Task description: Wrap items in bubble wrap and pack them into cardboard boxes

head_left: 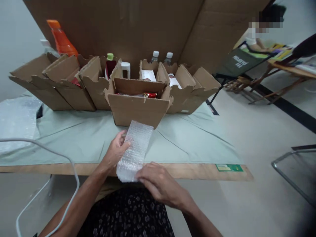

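A long, clear bubble wrap pouch (137, 148) lies tilted between my hands, over the front edge of the table. My left hand (116, 149) grips its left side, thumb on top and fingers behind. At the lower right corner, the fingers of my right hand (158, 181) pinch the near end. Whether anything is inside the pouch cannot be made out. Just beyond its far end stands a small cardboard box (139, 108) holding red, shiny packets (150, 95).
Behind stand several open cardboard boxes (66, 95) with an orange bottle (63, 39) and white-capped bottles (155, 56). More bubble wrap (18, 121) lies left. A white cable (71, 164) loops near my left arm. A person (256, 42) sits at the back right.
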`<action>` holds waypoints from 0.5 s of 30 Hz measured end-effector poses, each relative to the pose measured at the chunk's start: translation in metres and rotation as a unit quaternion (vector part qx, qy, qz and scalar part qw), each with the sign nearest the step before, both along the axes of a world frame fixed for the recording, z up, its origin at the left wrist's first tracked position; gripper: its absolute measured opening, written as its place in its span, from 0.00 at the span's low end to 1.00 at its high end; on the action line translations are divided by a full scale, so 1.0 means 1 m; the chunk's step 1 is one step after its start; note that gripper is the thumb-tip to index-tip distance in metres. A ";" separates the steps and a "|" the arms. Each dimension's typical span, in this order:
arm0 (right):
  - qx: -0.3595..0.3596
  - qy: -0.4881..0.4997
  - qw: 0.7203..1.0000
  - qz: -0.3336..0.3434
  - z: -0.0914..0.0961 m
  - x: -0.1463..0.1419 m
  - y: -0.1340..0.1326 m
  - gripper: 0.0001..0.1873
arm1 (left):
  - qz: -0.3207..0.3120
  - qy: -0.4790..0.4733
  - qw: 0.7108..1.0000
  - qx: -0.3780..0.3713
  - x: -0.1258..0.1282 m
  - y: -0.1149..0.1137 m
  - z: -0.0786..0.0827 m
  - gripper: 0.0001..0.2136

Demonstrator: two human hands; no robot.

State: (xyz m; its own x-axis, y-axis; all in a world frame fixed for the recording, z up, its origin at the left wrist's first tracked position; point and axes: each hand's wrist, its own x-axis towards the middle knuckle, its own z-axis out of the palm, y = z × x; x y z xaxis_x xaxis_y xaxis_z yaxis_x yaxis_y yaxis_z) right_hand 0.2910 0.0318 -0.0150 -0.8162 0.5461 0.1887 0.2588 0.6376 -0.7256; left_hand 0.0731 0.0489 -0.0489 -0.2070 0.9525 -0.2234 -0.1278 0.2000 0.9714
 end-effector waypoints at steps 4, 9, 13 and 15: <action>-0.031 -0.010 0.999 -0.028 -0.009 0.000 0.012 0.11 | 0.020 0.185 0.978 0.095 -0.027 -0.025 -0.008 0.33; -0.072 0.004 0.997 -0.025 -0.010 -0.009 0.040 0.12 | -0.164 0.247 0.951 0.085 -0.030 -0.063 0.008 0.27; 0.001 -0.011 0.992 -0.125 -0.019 -0.020 0.065 0.12 | -0.096 0.335 0.936 0.044 -0.008 -0.042 0.003 0.21; 0.089 0.001 0.976 -0.198 -0.024 -0.018 0.065 0.11 | -0.073 0.378 0.922 0.037 -0.003 -0.029 -0.006 0.24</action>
